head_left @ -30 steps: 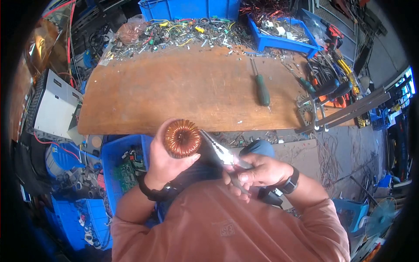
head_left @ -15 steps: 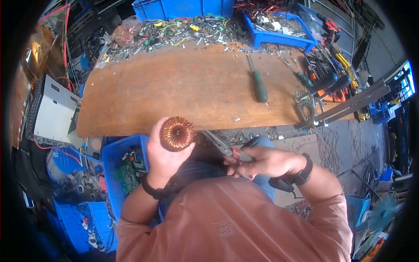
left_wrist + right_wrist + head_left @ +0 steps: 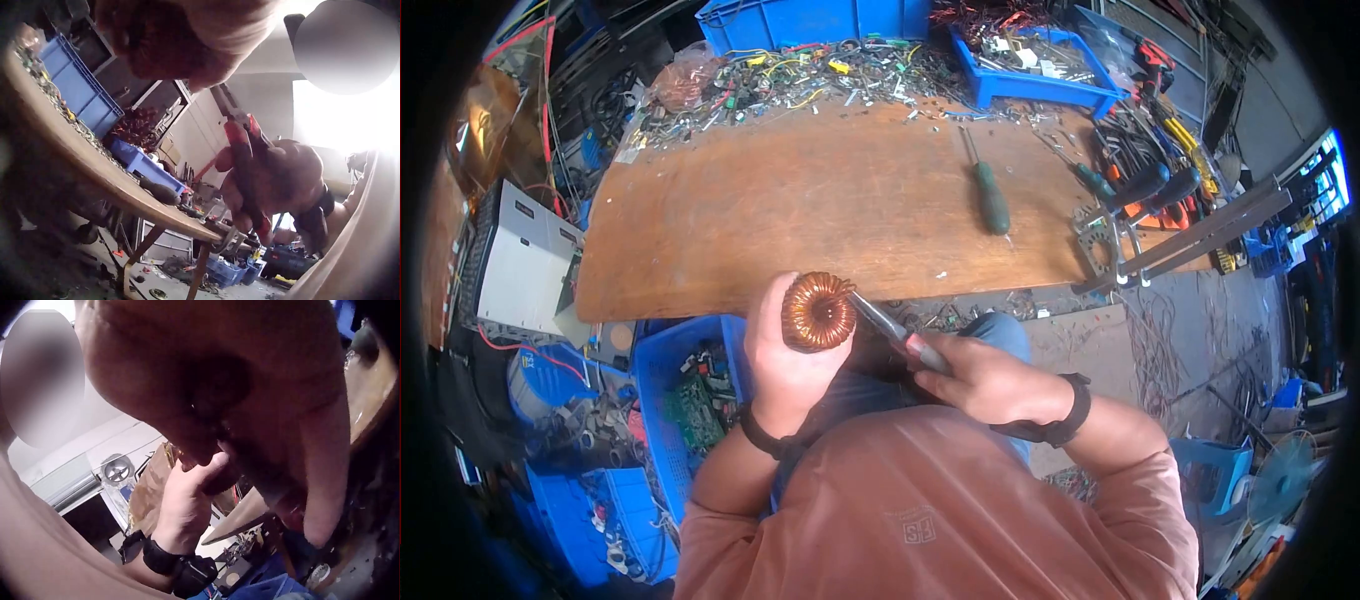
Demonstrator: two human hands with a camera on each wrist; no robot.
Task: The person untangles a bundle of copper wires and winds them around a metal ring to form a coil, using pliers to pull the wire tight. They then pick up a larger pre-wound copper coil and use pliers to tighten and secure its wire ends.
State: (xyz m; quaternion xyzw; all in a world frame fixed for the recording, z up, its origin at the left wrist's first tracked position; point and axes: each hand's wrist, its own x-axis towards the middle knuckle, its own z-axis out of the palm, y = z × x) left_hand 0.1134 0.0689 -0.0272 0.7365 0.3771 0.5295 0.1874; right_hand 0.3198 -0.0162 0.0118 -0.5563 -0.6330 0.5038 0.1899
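Observation:
My left hand (image 3: 785, 368) grips a toroidal coil (image 3: 802, 325) wound with thick copper wire, fingers behind it and thumb at its lower edge. The coil's ringed face points up toward the head camera. In my right hand (image 3: 992, 382) is a pair of long-nose pliers (image 3: 878, 317) with red and grey handles. The nose of the pliers meets the coil's upper right edge, where a turn of wire stands out. From the left wrist, the red handles (image 3: 240, 150) show inside the right hand's curled fingers. The coil is hidden behind the hands in the right wrist view.
A wooden table (image 3: 800, 215) lies ahead, with a green-handled screwdriver (image 3: 990, 200) on it. Scrap parts (image 3: 800, 85) heap along its back beside a blue tray (image 3: 1040, 90). Metal clamps (image 3: 1190, 235) jut from its right edge. A blue crate (image 3: 660, 420) with circuit boards stands lower left.
The pliers have come left and up to the coil's edge, and their spread handles have closed together. The coil has shifted slightly, still in the left hand.

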